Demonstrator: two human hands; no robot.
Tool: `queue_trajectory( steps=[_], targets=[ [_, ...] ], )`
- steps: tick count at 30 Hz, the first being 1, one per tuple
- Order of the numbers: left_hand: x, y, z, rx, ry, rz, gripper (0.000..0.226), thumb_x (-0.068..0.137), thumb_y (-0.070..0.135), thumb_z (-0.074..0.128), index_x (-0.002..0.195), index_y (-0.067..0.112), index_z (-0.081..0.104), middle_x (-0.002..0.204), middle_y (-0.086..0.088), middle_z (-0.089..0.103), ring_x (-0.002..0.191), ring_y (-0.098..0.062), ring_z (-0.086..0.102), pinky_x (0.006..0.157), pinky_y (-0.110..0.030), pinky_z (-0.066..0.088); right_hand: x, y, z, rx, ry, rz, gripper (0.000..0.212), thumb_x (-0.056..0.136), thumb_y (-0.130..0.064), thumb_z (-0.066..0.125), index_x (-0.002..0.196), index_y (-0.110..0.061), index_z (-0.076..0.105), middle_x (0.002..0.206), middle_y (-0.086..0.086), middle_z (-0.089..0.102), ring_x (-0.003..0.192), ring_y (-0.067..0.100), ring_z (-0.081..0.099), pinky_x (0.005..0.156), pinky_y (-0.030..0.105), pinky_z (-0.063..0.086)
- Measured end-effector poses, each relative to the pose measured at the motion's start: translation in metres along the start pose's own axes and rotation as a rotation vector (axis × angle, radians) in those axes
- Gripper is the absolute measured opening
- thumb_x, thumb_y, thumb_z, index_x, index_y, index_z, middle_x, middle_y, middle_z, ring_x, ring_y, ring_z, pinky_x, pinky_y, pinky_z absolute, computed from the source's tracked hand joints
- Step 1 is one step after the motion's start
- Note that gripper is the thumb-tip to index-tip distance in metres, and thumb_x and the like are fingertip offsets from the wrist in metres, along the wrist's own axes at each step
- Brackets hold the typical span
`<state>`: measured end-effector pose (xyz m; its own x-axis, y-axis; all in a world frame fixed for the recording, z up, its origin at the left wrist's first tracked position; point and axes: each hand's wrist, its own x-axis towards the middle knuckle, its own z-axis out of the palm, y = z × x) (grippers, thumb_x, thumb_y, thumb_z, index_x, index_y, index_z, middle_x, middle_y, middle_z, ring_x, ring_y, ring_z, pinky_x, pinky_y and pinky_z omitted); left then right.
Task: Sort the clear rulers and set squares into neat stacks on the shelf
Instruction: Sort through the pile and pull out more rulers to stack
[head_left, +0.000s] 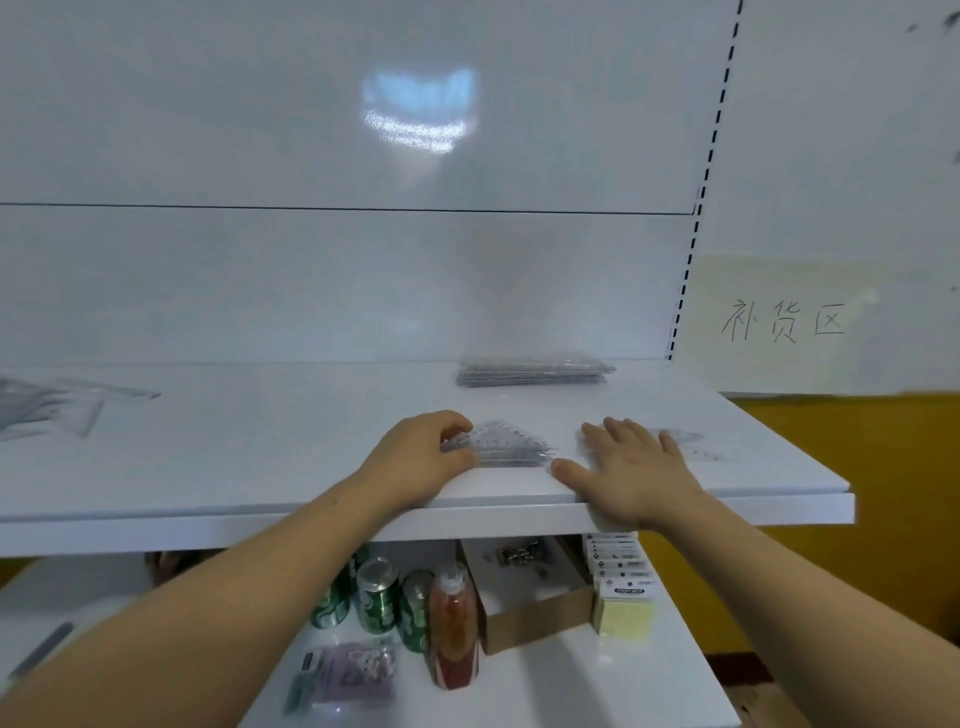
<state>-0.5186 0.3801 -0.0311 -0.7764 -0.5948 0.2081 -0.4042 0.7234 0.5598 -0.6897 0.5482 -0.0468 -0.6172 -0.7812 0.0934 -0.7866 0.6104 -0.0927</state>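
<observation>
Fingers (457, 423) of the left hand (423, 457) curl round one end of a stack of clear set squares (506, 447) near the shelf (260, 467) front. Just right of that stack, the right hand (631, 475) lies flat, fingers spread, gripping nothing. Behind the stack sits a ruler pile (535, 371).

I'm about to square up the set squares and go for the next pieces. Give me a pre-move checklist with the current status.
1. Grip of the left hand on the set square stack: ok, fingers curl on its left corner.
2. The right hand is free: ok, it lies flat on the shelf and holds nothing.
3. Set square edges are aligned: cannot tell, the clear plastic blurs together.
4. The ruler stack at the back is neat and apart: ok.
5. The loose clear pieces at far left are sorted: not ok, they lie in a jumbled heap.
</observation>
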Motion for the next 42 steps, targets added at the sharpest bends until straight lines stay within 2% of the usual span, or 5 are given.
queue_trajectory(
  steps=[5,10,28,37,42],
  targets=[
    [-0.002,-0.006,-0.010,0.067,-0.077,-0.006,0.063,0.086,0.052,0.057,0.140,0.027,0.038,0.141,0.004,0.046,0.123,-0.015,0.047,0.099,-0.029,0.038,-0.001,0.000,-0.015,-0.018,-0.068,-0.003,0.082,0.085,-0.074,0.020,0.152,-0.027,0.011,0.161,0.002,0.004,0.147,0.022,0.001,0.116,0.053,-0.001],
    [-0.018,-0.054,-0.058,0.214,-0.147,-0.085,0.066,0.089,0.053,0.050,0.145,0.026,0.031,0.153,0.005,0.030,0.138,-0.016,0.032,0.110,-0.030,0.025,0.013,-0.033,-0.050,-0.060,-0.061,-0.065,0.077,0.090,-0.068,0.024,0.152,-0.024,0.016,0.160,0.002,0.013,0.146,0.022,0.014,0.118,0.046,0.011],
    [-0.141,-0.363,-0.311,0.453,0.105,-0.507,0.069,0.087,0.062,0.045,0.145,0.027,0.032,0.156,0.003,0.023,0.142,-0.019,0.025,0.115,-0.035,0.023,0.087,-0.477,0.011,0.130,-0.187,-0.412,0.074,0.090,-0.065,0.029,0.149,-0.021,0.023,0.155,0.005,0.026,0.138,0.028,0.031,0.111,0.044,0.028],
    [-0.140,-0.446,-0.362,0.503,0.055,-0.726,0.081,0.079,0.079,0.032,0.145,0.032,0.028,0.154,-0.004,0.025,0.139,-0.029,0.026,0.112,-0.052,0.021,0.119,-0.589,0.032,0.086,-0.169,-0.412,0.082,0.083,-0.077,0.023,0.146,-0.024,0.029,0.151,0.008,0.032,0.136,0.031,0.032,0.111,0.050,0.024],
    [-0.114,-0.443,-0.364,0.627,0.086,-0.630,0.068,0.082,0.074,0.033,0.138,0.035,0.039,0.146,-0.004,0.035,0.133,-0.029,0.031,0.108,-0.051,0.026,0.145,-0.622,0.034,0.081,-0.177,-0.443,0.091,0.076,-0.084,0.027,0.146,-0.025,0.027,0.150,0.008,0.033,0.136,0.031,0.031,0.110,0.050,0.024]
  ],
)
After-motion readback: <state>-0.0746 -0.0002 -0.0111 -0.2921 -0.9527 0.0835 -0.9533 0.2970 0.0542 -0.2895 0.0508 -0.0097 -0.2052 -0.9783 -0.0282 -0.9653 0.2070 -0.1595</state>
